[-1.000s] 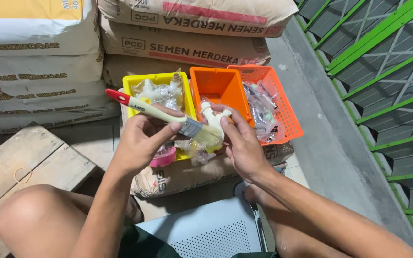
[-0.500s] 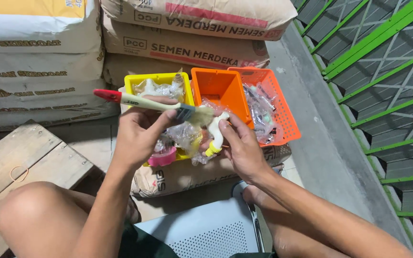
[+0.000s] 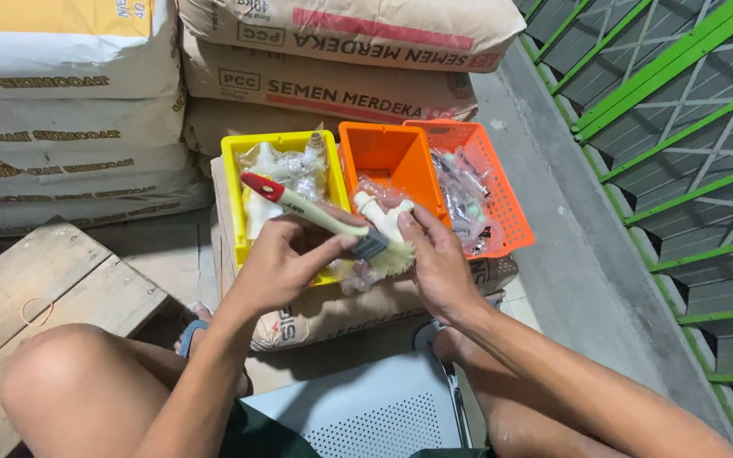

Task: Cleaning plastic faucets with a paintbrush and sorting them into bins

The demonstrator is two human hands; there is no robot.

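My left hand (image 3: 280, 265) grips a paintbrush (image 3: 320, 217) with a cream handle and a red tip; its bristles rest on a white plastic fitting (image 3: 381, 216). My right hand (image 3: 437, 263) holds that white fitting, which sits in a clear bag, just in front of the bins. Behind the hands stand a yellow bin (image 3: 235, 182) with bagged white parts, an orange bin (image 3: 388, 153), and an orange mesh basket (image 3: 502, 199) with clear bags.
The bins rest on a brown cement sack (image 3: 332, 309). More sacks (image 3: 341, 85) are stacked behind and at the left. A wooden pallet (image 3: 36, 297) lies at the left, a green metal grille (image 3: 680, 170) at the right. A white perforated seat (image 3: 366, 416) is between my legs.
The brush has swung down and right, its handle tip dropping lower over the yellow bin. Both hands have shifted slightly toward me with the fitting.
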